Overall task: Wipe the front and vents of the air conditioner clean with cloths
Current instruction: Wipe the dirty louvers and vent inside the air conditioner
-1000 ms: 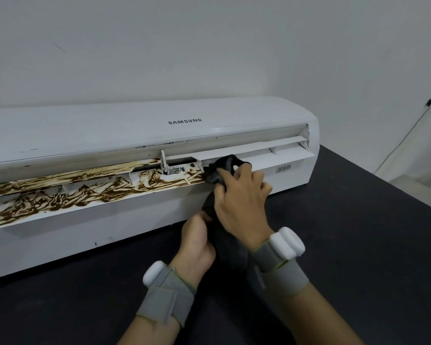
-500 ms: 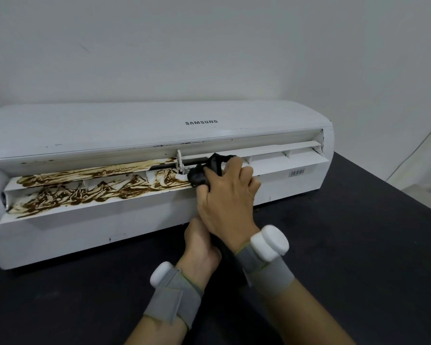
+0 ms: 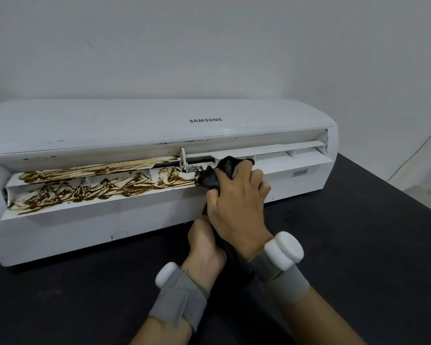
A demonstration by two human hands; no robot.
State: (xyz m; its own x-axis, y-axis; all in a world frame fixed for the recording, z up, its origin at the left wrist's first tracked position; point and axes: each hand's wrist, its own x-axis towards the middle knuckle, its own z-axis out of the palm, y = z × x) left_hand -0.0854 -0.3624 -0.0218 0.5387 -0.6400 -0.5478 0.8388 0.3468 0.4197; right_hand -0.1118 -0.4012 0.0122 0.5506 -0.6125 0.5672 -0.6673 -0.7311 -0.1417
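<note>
A white air conditioner (image 3: 135,125) lies on a black table, its vent flaps open. Brown smeared dirt (image 3: 90,188) covers the left half of the flaps; the right half of the vent (image 3: 291,160) looks white. My right hand (image 3: 237,202) is shut on a black cloth (image 3: 214,174) and presses its bunched end against the flap near the middle, at the edge of the dirt. My left hand (image 3: 204,242) sits lower, under the right wrist, gripping the hanging tail of the same cloth. Both wrists wear grey bands with white pods.
The black table (image 3: 358,245) stretches to the right and front of the unit. A plain white wall stands behind. A thin dark cable (image 3: 418,150) runs down at the far right, where the table's right edge drops to a pale floor.
My right hand with the cloth has slid left along the flap, from the clean part to the edge of the brown dirt. The view has shifted, showing more of the unit's left end.
</note>
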